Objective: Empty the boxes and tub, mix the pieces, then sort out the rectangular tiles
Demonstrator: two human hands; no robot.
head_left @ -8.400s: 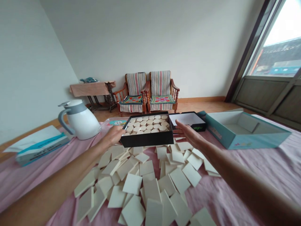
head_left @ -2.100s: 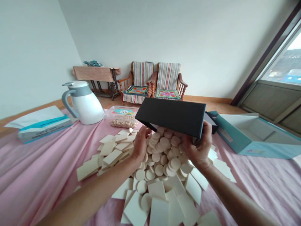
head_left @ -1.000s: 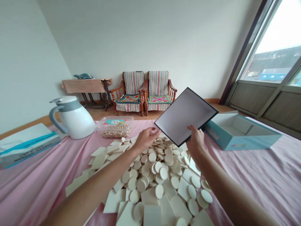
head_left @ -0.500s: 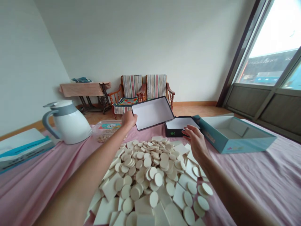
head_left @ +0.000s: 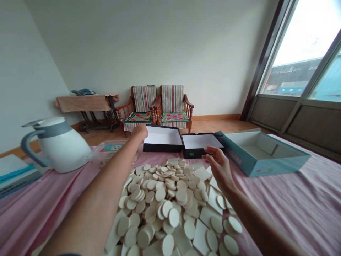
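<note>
Centre of the frame: the left hand (head_left: 140,131) is curled at the left end of an upright, open black box (head_left: 162,148) with a white interior, pinching its rim; most of its fingers are out of sight. Just right of centre, the right hand (head_left: 218,164) is raised with its fingers loosely spread and slightly bent, pinching nothing. It overlaps the front of the lid (head_left: 196,153) — black outside, white inside, a green mark on its front wall — and whether it touches cannot be told. The lid lies open side up just beside the box.

Lower centre: pale discs (head_left: 173,217) form a broad heap over square tiles (head_left: 201,173), spread on a pink cloth (head_left: 282,213). Right: an open blue bin (head_left: 279,165) stands near the lid. Left: a white jug (head_left: 65,147) with a grey handle, a packet (head_left: 18,181) at the frame's edge, and a clear tub (head_left: 110,146) partly hidden by the left forearm. Upper centre, beyond the cloth: two chairs (head_left: 145,99) — both draped with striped covers.
</note>
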